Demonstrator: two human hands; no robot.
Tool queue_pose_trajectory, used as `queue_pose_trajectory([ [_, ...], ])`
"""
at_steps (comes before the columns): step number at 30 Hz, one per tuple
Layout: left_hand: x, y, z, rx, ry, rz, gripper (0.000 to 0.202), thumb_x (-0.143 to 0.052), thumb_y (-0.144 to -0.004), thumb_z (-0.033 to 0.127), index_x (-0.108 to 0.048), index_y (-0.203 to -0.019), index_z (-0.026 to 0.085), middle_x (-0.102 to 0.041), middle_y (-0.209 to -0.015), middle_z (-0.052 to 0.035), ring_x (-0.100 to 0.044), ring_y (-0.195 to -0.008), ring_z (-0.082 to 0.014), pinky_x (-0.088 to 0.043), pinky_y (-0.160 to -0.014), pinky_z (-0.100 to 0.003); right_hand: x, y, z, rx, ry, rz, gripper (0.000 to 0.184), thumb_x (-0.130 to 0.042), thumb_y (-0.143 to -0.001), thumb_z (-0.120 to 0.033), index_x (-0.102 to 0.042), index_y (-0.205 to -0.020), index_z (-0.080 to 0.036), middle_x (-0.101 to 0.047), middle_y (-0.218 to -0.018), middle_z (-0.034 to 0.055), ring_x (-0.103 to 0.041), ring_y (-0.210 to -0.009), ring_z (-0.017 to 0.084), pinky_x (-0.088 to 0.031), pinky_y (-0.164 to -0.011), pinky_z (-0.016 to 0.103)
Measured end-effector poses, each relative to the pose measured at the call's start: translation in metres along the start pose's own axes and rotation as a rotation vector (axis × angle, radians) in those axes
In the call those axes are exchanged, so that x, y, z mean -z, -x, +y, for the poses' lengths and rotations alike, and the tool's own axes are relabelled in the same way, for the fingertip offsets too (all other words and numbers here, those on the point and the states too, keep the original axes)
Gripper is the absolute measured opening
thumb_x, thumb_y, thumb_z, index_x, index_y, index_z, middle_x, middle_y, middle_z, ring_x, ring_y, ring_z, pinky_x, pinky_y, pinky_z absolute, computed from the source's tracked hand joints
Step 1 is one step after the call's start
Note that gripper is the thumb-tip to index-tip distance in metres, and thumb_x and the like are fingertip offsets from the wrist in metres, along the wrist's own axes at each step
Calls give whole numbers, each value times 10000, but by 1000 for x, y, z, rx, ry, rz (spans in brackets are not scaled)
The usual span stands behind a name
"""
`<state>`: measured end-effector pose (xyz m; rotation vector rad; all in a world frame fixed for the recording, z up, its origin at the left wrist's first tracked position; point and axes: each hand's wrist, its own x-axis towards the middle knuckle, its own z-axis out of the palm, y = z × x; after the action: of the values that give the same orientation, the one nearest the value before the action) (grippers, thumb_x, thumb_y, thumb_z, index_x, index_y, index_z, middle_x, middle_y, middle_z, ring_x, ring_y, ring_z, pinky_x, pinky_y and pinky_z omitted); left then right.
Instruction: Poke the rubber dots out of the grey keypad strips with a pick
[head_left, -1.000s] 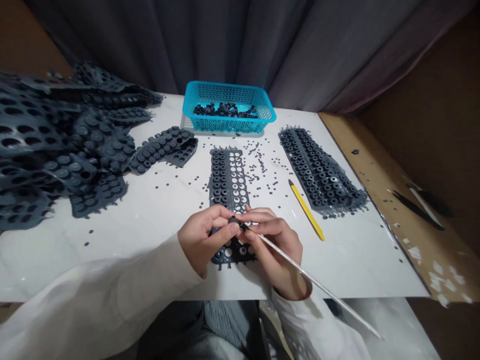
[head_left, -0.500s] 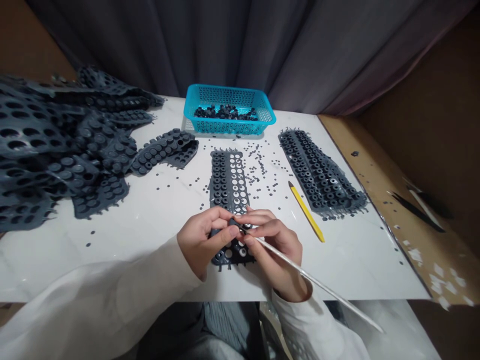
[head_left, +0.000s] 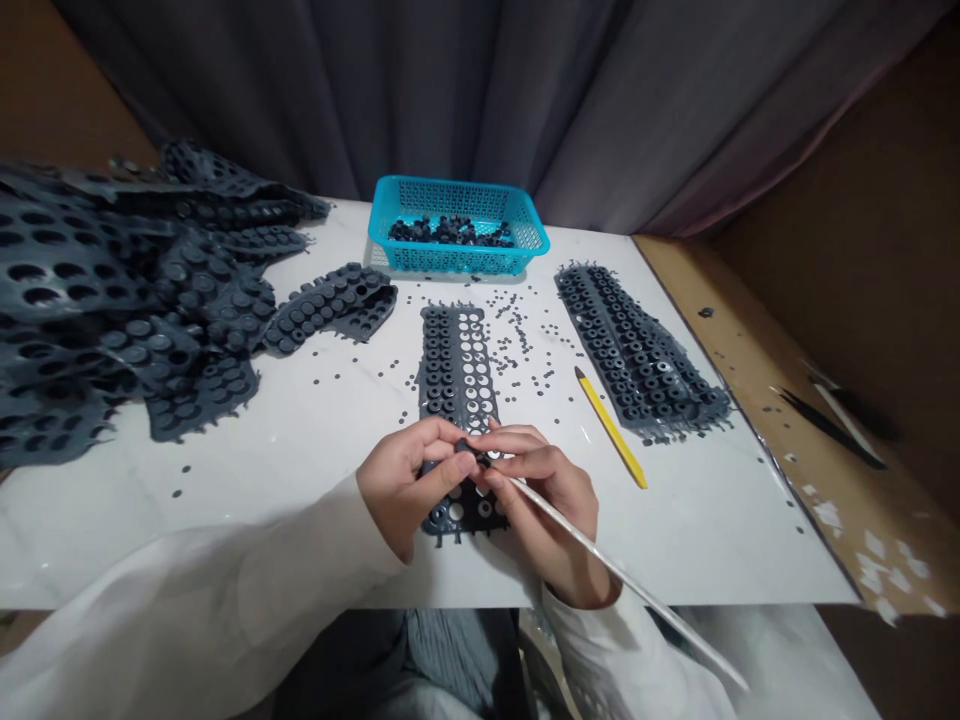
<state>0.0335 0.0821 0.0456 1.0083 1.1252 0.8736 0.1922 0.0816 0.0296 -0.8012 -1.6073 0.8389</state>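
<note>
Between thumb and fingers, my left hand (head_left: pixel 416 475) pinches a small black rubber piece (head_left: pixel 463 446). My right hand (head_left: pixel 551 500) is closed around a long thin white stick (head_left: pixel 622 575), whose upper end meets the rubber piece; its tip is hidden by the fingers. Both hands are close together above the near end of a dark rubber sheet (head_left: pixel 450 360) lying flat on the table. Round ring-shaped parts fill the sheet's left columns, while the right columns show mostly open holes.
A blue basket (head_left: pixel 459 262) holding small black pieces stands at the back. Heaped rubber sheets (head_left: pixel 172 290) cover the left side. Another sheet (head_left: pixel 637 345) and a yellow pencil-like tool (head_left: pixel 611 428) lie to the right. Dark tweezers (head_left: pixel 832 425) rest on the brown board (head_left: pixel 739 375). Small black discs are scattered about.
The white stick's lower end has swung slightly down and left, and my right hand has shifted a little left. The view has tilted slightly. My left hand keeps its pinch.
</note>
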Motion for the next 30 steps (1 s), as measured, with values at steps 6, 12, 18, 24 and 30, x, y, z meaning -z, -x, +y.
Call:
queue_pose_trajectory([
  [6,4,-9,2,-102,-125,-45,270,-578,-838,424,-588,-850,154,-720,-721,-56,-653,-723,-179,-456,-747,-296,0,6,4,-61,40,116,158,-569,-862,-83,-581,-903,-236,-699,-1063,61,-660,-1002,192,-534,-846,374],
  [12,39,-123,86,-525,-654,213,206,-512,-877,302,-571,-997,145,-729,-886,-76,-649,-897,-175,-432,-902,-303,-1,7,11,-115,69,213,83,-589,-859,-137,-582,-874,-218,-689,-1030,79,-634,-1023,206,-499,-864,372],
  [18,77,-226,134,-488,-979,425,360,-592,-756,187,-613,-1097,72,-604,-1227,-183,-498,-1215,-308,-335,-1047,-382,1,0,10,-230,88,331,54,-582,-867,-234,-580,-824,-200,-672,-993,77,-606,-1011,216,-469,-873,390],
  [24,86,-212,115,-517,-1072,403,328,-472,-815,183,-613,-1095,88,-597,-1179,-154,-536,-1116,-267,-369,-1009,-400,3,-4,13,-378,132,359,127,-600,-845,-286,-535,-777,-200,-523,-700,-29,-510,-664,136,-419,-625,262],
  [30,57,-114,79,-559,-1190,-255,94,-723,-672,249,-684,-735,192,-647,-770,7,-589,-720,-134,-456,-719,-227,-1,-3,17,-490,85,160,269,-597,-852,-371,-495,-679,-192,-506,-603,-44,-464,-577,110,-371,-563,233],
])
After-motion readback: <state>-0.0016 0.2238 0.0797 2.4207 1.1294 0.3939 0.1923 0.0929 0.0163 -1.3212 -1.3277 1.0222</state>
